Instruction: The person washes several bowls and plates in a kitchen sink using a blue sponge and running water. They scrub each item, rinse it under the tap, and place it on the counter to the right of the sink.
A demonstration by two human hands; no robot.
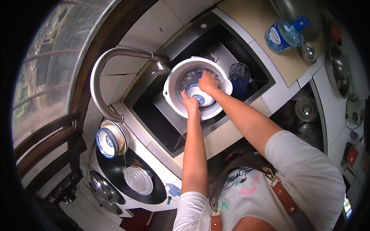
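In a white plastic basin [170, 83] of water, a blue-and-white patterned bowl [199, 99] lies tilted with its inside towards me. My left hand [190, 102] grips the bowl's near left rim, thumb up along the edge. Over the far right part of the bowl, my right hand [208, 82] reaches into the water with bent fingers. Something blue shows by its fingertips; whether the hand holds it is hidden. The basin stands in a dark double sink [156, 121], across its middle divider.
A curved metal faucet [96, 78] arches at left. Stacked bowls [111, 141] stand beside a black wok lid or pan [115, 170] holding a ridged metal disc [138, 180]. A steel-wool scrubber [237, 70] sits in the right sink. A blue pump bottle [281, 37] stands on the right counter.
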